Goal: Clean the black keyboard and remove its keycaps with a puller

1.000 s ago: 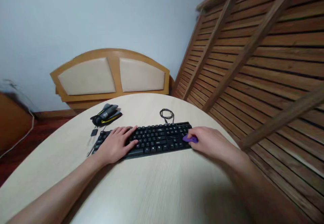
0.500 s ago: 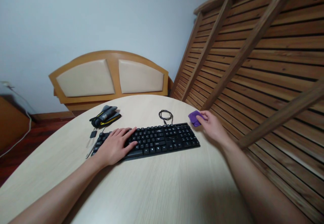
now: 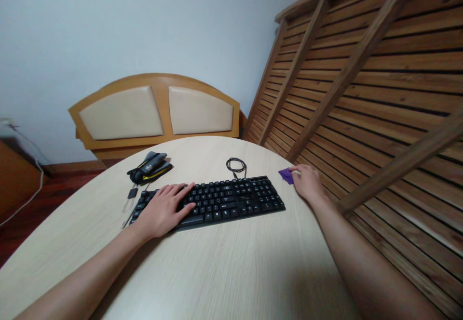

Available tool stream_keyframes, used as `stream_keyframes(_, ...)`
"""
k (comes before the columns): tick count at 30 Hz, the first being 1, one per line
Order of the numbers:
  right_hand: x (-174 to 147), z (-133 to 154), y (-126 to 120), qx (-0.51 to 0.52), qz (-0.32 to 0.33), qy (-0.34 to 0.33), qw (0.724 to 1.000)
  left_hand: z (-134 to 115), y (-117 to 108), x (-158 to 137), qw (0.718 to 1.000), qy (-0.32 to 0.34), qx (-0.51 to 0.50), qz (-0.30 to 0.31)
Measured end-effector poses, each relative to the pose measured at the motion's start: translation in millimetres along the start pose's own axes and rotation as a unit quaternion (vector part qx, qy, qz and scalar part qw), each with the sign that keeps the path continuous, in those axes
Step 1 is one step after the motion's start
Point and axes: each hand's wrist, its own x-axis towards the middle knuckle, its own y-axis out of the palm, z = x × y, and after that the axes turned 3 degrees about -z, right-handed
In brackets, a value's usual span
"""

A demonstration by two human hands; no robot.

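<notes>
My left hand [image 3: 162, 210] lies on the left part of a black keyboard [image 3: 231, 199], its fingers spread and its palm down. Off the keyboard's upper right corner, a folded purple cloth [image 3: 285, 175] lies low at the table's right side. My right hand [image 3: 306, 182] has its thumb and fingers closed on the right edge of this cloth and covers part of it. A black cable [image 3: 236, 165], coiled in a loop, sits behind the keyboard.
A grey, black and yellow folded item [image 3: 150, 166] lies behind my left hand, with a small black tag [image 3: 132, 193] on pale cords beside it. The round pale table [image 3: 224, 272] borders a slatted wooden panel [image 3: 361, 103] on the right. A padded headboard [image 3: 162, 113] stands beyond.
My right hand has moved slightly right with the purple cloth, away from the keyboard's corner and down to the table. My left hand has stayed on the keyboard.
</notes>
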Motion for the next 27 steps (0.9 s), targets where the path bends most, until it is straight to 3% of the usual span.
stream_keyframes(7,-20.3,15.4,21.4,-0.109,0.132,-0.027,0.985,0.8,0.5,-1.0,1.0,0.01,-0.004,-0.015)
stream_keyframes(12,-9.3,22.2,28.3,-0.155,0.179,-0.021,0.971,0.4,-0.6,-1.0,1.0,0.008,-0.006,-0.017)
stream_keyframes(17,9.9,23.3,27.9,-0.155,0.178,-0.032,0.971,-0.1,-2.4,-1.2,1.0,0.002,-0.008,-0.004)
stream_keyframes(22,12.9,31.9,21.2,-0.13,0.136,-0.034,0.982,-0.7,-5.2,-2.8,1.0,0.006,-0.018,-0.01)
stream_keyframes(27,-12.7,89.6,17.4,-0.077,0.141,-0.122,0.98,-3.2,-10.1,-2.5,1.0,-0.004,-0.02,-0.007)
